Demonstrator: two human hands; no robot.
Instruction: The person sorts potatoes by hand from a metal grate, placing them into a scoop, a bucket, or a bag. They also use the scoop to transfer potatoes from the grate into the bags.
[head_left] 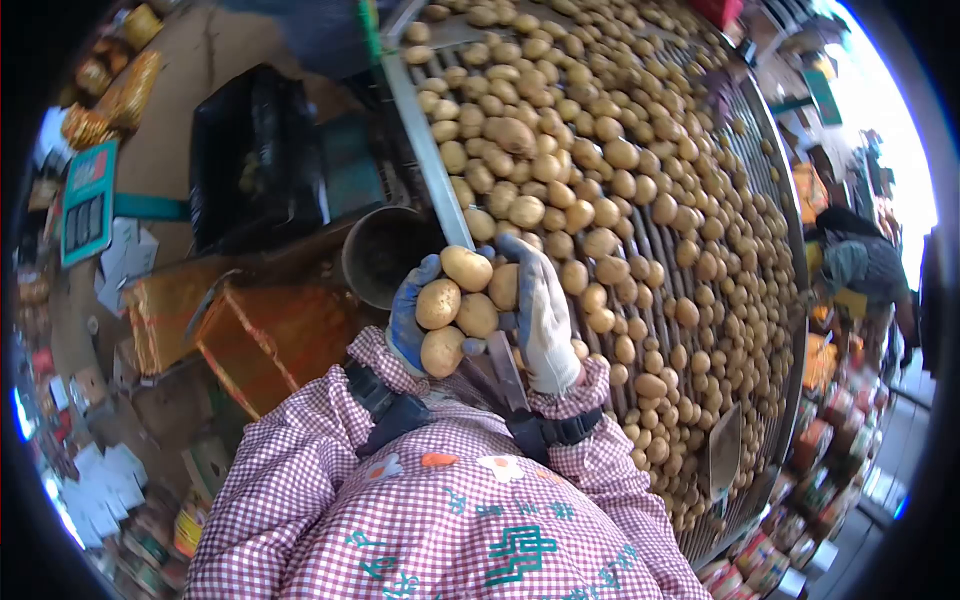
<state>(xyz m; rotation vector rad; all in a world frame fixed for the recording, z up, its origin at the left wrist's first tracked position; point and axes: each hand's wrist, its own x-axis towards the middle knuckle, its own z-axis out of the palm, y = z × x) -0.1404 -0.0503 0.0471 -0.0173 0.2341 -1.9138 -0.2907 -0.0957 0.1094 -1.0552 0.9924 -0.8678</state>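
Observation:
My left hand (408,318), in a blue and white work glove, is cupped round several potatoes (438,304) in front of my chest. From the other side my right hand (545,315), in a white glove with blue-grey fingers, closes against the same bunch, its fingers bent over one potato (504,287). The potatoes are pale brown and piled against each other between both palms. Just beyond and to the right of my hands lies a slatted sorting table (665,322) covered with loose potatoes (620,153). A metal edge (503,365) shows under my right wrist.
A dark bucket (362,262) stands left of the table's metal rim (430,165). Farther left are a black-lined container (260,150), a green scale display (88,203) and orange bags (265,340). A flat metal plate (724,452) lies at the right; another person (865,265) stands beyond.

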